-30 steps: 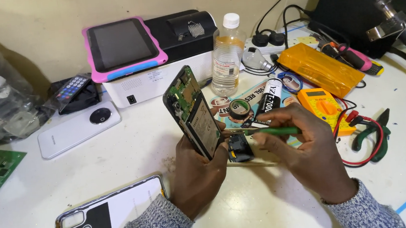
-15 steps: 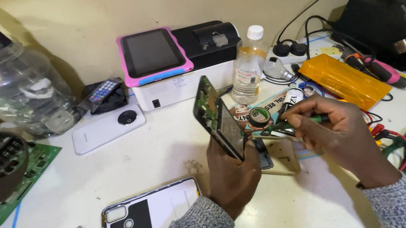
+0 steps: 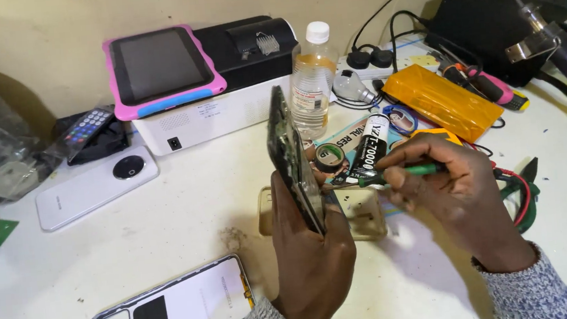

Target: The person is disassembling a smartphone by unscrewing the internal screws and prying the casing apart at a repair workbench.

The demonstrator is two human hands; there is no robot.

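Observation:
My left hand (image 3: pixel 309 260) grips an opened phone body (image 3: pixel 290 155), held upright and edge-on above the white table (image 3: pixel 186 216). My right hand (image 3: pixel 454 196) holds a green-handled tool (image 3: pixel 401 172) like a pen, its tip pointing left and meeting the lower part of the phone. A black glue tube (image 3: pixel 369 148) and a small roll of tape (image 3: pixel 330 157) lie just behind the hands. The phone's inner face is turned away and mostly hidden.
A back cover (image 3: pixel 174 313) lies at the front left, a white phone (image 3: pixel 94 186) further back. A pink-cased tablet (image 3: pixel 162 66) rests on a white box beside a clear bottle (image 3: pixel 311 82). An orange pouch (image 3: pixel 439 98), cables and cutters (image 3: pixel 522 190) crowd the right.
The view has shifted back to the right. The phone has turned more edge-on in my left hand, and the tool tip stays at its lower part.

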